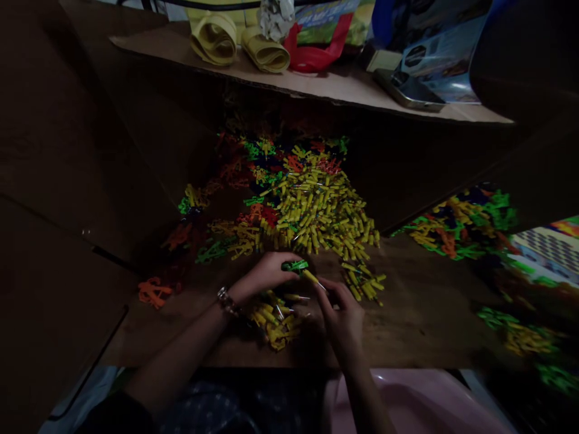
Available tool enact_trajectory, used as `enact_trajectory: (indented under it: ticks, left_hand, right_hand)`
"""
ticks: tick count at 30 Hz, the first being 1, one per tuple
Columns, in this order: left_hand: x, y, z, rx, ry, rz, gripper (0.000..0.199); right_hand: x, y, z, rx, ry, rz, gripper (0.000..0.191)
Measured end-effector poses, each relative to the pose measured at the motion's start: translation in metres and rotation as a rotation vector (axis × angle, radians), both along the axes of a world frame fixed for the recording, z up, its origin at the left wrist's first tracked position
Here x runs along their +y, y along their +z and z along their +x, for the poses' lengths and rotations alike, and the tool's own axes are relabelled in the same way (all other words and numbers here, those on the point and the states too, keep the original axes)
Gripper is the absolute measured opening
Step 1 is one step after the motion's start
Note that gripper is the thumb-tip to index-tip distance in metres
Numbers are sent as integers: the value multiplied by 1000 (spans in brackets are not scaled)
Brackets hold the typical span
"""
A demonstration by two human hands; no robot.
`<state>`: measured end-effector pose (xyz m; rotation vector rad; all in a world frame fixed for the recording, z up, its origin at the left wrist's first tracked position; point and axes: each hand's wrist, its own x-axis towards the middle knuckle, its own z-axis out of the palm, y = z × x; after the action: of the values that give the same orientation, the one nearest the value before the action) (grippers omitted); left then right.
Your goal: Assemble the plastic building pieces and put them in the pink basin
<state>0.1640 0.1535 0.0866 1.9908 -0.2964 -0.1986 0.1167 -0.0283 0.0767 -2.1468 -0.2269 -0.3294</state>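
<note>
My left hand (270,270), with a bracelet at the wrist, is closed on a small green plastic piece (295,265). A short yellow tube (310,276) with a thin pale tip meets the green piece's right end. The fingers of my right hand (342,307) pinch that tip from the lower right. Beneath my hands lies a small group of yellow pieces (275,328), some with pale rods. Just beyond, a large heap of yellow tubes (323,205) covers the table. The dim light hides the fine detail of the pieces.
Green, orange and red plastic pieces (235,169) lie behind and left of the heap. Another mixed pile (461,223) is at the right. A cardboard shelf (316,87) overhangs the back, bearing a phone (409,90) and yellow rolls (215,39). A pink basin (407,386) sits below the table's front edge.
</note>
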Motion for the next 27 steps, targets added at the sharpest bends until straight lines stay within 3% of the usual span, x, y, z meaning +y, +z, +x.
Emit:
enact_trajectory:
  ticks: [5,13,16,19,21,23,27]
  left_hand:
    - [4,17,-21,-20,28,-76,31]
    - [14,18,-37,-109,-23,-94,31]
    - [24,17,-40,-79,-114,-94,30]
    - [35,14,-42,6,-272,-48,30]
    - [37,12,-42,37,-332,36,31]
    - [36,9,-42,43,-332,142,35]
    - [26,3,-44,-25,-288,367,42]
  right_hand:
    - [5,18,-10,-282,112,-208,15]
    - [10,28,-23,-410,139,-336,14]
    - [9,23,-22,-315,213,-252,14]
    - [5,16,-19,-62,338,-142,17]
    - [1,9,-16,56,379,-203,19]
    - [-8,0,-9,93,290,-410,19]
    - [-39,-16,17,81,-129,-734,33]
